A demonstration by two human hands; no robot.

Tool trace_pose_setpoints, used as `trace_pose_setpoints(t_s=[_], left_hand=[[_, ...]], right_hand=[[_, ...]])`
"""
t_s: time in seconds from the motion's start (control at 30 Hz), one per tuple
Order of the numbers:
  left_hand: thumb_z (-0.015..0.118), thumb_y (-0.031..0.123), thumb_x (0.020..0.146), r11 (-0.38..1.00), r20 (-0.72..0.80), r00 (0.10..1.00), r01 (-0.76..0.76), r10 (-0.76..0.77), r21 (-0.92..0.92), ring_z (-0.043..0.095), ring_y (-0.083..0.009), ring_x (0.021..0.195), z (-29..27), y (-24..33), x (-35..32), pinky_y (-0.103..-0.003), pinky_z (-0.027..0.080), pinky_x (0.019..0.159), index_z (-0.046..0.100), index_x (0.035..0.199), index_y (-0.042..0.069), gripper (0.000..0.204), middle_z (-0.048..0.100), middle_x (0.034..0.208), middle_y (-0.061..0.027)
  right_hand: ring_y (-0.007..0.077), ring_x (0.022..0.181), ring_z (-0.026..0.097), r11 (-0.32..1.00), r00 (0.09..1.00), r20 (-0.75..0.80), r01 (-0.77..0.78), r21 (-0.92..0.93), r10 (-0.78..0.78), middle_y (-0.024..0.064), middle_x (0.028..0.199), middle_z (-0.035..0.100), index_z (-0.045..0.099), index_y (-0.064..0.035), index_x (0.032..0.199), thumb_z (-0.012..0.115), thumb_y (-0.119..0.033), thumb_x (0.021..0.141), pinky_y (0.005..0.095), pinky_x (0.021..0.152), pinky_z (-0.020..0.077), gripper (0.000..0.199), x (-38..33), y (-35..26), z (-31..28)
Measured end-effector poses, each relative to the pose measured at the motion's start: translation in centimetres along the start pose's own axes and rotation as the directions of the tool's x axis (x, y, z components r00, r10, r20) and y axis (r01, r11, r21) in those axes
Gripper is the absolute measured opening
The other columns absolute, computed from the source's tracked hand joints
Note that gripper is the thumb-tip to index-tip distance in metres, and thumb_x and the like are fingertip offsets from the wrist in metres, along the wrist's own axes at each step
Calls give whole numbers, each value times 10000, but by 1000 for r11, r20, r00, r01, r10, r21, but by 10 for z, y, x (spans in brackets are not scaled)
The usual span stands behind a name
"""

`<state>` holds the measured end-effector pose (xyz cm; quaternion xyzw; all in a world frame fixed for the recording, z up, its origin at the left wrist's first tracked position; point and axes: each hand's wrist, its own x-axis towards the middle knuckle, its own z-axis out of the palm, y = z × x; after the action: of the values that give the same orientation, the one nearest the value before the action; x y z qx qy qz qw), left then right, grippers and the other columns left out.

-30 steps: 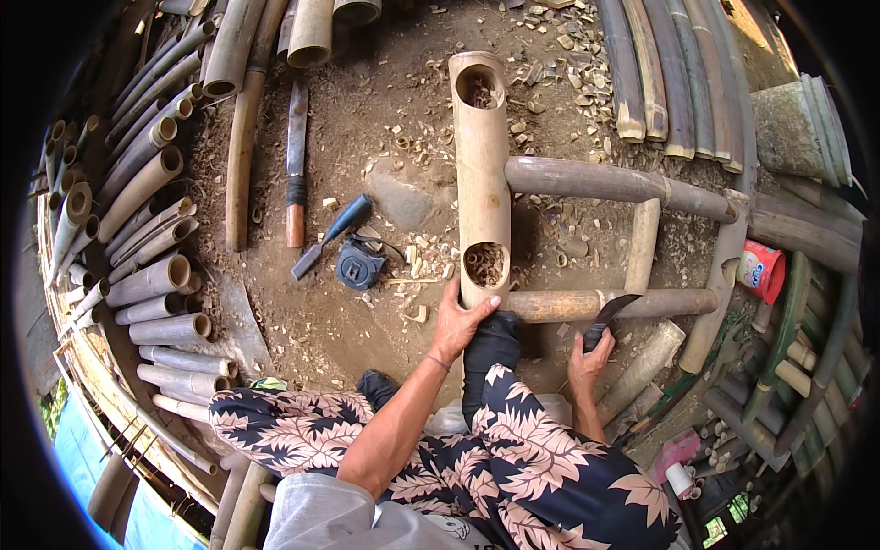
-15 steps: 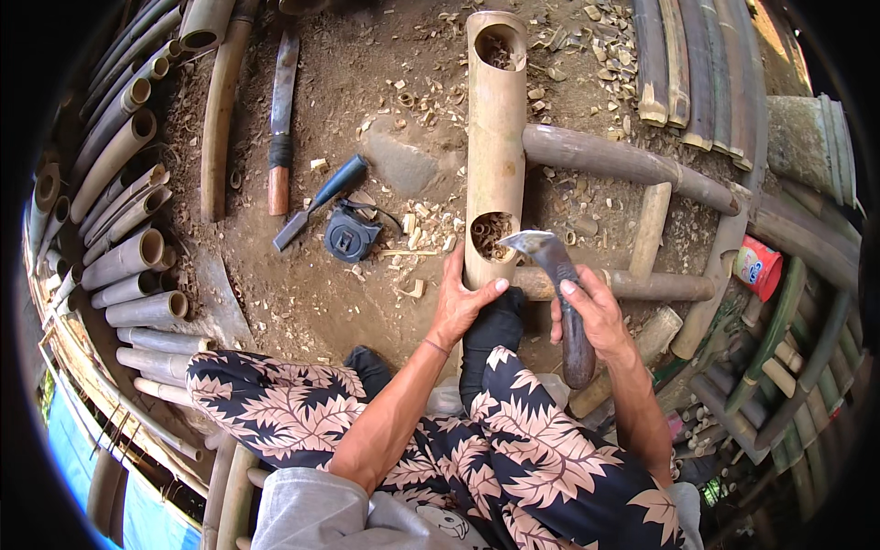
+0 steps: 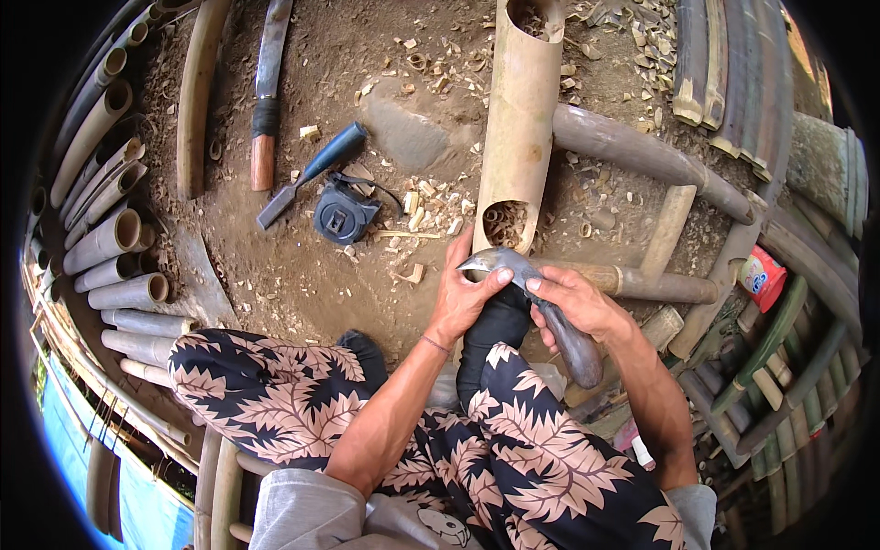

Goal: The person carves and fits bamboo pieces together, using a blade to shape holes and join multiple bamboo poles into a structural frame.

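A thick pale bamboo pole (image 3: 519, 119) with holes cut in its top side runs away from me, its near end by my knees. Wood chips and curls lie inside the nearer hole. My left hand (image 3: 461, 298) is closed round the left side of that near end, thumb stretched across toward the blade. In my right hand (image 3: 579, 307) I grip a short knife with a curved, hooked blade (image 3: 502, 263) and a thick dark handle (image 3: 570, 344). The blade lies over the pole's near end, its tip pointing left, close to my left thumb; exact contact is hard to tell.
On the dirt floor to the left lie a chisel (image 3: 313, 172), a tape measure (image 3: 346, 209) and a long machete (image 3: 269, 101). Bamboo rails (image 3: 655, 160) branch right from the pole. Cut bamboo lengths (image 3: 103, 236) are stacked far left. A red packet (image 3: 761, 278) sits at right.
The knife has come down and nearer, from beside the near hole to the pole's end by my left thumb. My view has shifted slightly. My left hand keeps its hold.
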<state>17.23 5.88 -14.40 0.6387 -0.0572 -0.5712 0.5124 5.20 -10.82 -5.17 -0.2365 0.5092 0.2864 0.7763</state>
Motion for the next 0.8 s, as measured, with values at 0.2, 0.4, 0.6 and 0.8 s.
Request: trace_pose_setpoints(t_s=[0.2, 0.4, 0.6, 0.8], left_hand=[[840, 408, 772, 998, -93, 995, 39, -43, -49, 495, -232, 1250, 8, -3, 4, -352, 406, 1063, 346, 1445, -93, 974, 515, 1335, -160], [835, 491, 734, 996, -213, 974, 86, -81, 16, 531, -287, 1199, 16, -1, 10, -391, 424, 1026, 520, 1307, -68, 860, 545, 1254, -190], [816, 457, 785, 961, -280, 959, 107, -33, 256, 618, -219, 989, 21, 13, 19, -358, 494, 905, 553, 1252, -53, 740, 655, 1088, -155], [768, 550, 775, 940, -359, 929, 37, 93, 339, 509, -371, 1154, 27, 32, 0, -443, 406, 998, 497, 1265, -103, 860, 527, 1199, -246]], right_hand=[[152, 495, 615, 997, 994, -81, 77, -16, -78, 52, 718, 589, 492, -43, 1110, 542, -326, 1005, 302, 417, 529, 306, 4, -1, 6], [148, 476, 600, 980, 961, -192, 196, -36, -200, 56, 703, 586, 507, -22, 1073, 534, -316, 1008, 296, 404, 507, 303, 14, 4, 13], [150, 492, 597, 943, 873, -365, 330, -45, -323, 63, 692, 591, 518, -12, 1069, 542, -313, 1009, 283, 427, 499, 308, 26, 20, 23], [156, 494, 586, 843, 801, -387, 529, 99, -457, 65, 691, 585, 505, -23, 1073, 510, -315, 1026, 280, 462, 509, 295, 19, 31, 41]])
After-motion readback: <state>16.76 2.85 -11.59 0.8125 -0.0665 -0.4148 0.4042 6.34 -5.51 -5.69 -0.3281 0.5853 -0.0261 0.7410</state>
